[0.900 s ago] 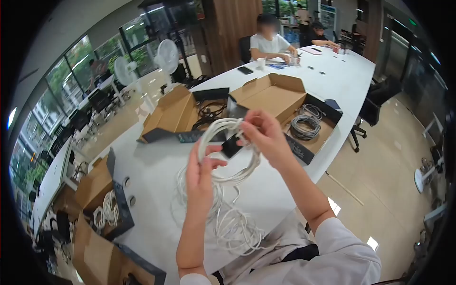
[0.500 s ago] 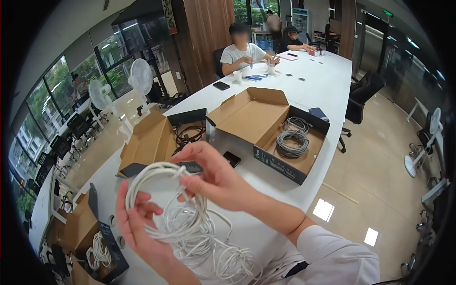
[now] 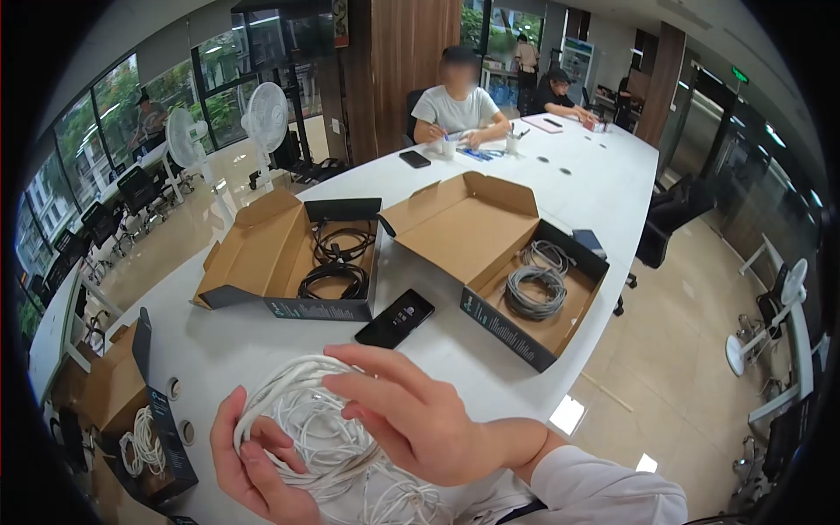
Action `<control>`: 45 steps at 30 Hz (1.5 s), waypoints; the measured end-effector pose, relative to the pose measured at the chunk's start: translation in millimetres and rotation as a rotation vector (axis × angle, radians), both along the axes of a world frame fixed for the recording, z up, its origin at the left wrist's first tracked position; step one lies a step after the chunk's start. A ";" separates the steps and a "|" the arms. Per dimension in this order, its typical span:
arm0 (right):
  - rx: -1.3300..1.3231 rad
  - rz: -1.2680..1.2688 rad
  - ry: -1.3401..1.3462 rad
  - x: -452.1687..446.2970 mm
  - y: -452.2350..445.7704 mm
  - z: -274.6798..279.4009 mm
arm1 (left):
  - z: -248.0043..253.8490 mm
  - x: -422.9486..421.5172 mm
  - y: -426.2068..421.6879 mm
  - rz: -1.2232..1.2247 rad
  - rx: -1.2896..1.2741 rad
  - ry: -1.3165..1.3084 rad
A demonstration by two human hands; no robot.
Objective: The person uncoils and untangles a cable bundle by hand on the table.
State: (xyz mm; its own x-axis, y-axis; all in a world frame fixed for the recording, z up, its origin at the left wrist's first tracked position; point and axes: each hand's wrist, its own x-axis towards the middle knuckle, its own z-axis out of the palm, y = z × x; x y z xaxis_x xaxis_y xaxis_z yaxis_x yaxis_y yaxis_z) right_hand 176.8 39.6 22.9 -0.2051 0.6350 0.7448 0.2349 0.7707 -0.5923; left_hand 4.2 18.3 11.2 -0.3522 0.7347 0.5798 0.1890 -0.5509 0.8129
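Note:
A coiled white cable (image 3: 293, 372) is held up between both hands over the table. My left hand (image 3: 254, 464) curls around the coil's left side, with the thumb inside the loop. My right hand (image 3: 429, 420) has its fingers bent over the coil's upper right side; its thumb and the cable beneath it are hidden. Below and behind the coil lies a loose tangle of white cable (image 3: 402, 503) on the table, partly covered by my hands.
An open box (image 3: 324, 309) with black cables and another box (image 3: 503, 328) with grey cables stand beyond my hands. A phone (image 3: 395, 318) lies between them. At lower left a box (image 3: 166, 437) holds white cables. A person (image 3: 455, 105) sits across the white table (image 3: 595, 188).
Both hands and the coil have come lower in view, uncovering the phone and the black cables. My right hand has turned, its fingers now lying over the coil rather than pinching it from above.

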 end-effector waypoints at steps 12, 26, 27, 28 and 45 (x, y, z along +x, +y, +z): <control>0.001 0.138 0.238 -5.5 11.3 -2.1 | -6.0 -14.6 25.8 0.346 0.295 0.257; 0.012 0.333 0.204 -5.7 27.7 -8.9 | -10.0 -5.2 42.5 0.046 0.428 1.033; 0.002 0.348 0.207 -5.1 27.2 -9.0 | -11.3 -5.9 42.4 0.032 0.434 1.022; -0.008 0.364 0.209 -3.9 26.9 -8.6 | -13.0 -6.8 42.8 0.018 0.440 1.009; -0.066 0.428 0.121 10.7 25.1 2.2 | -18.1 -19.4 47.6 -0.106 0.454 1.022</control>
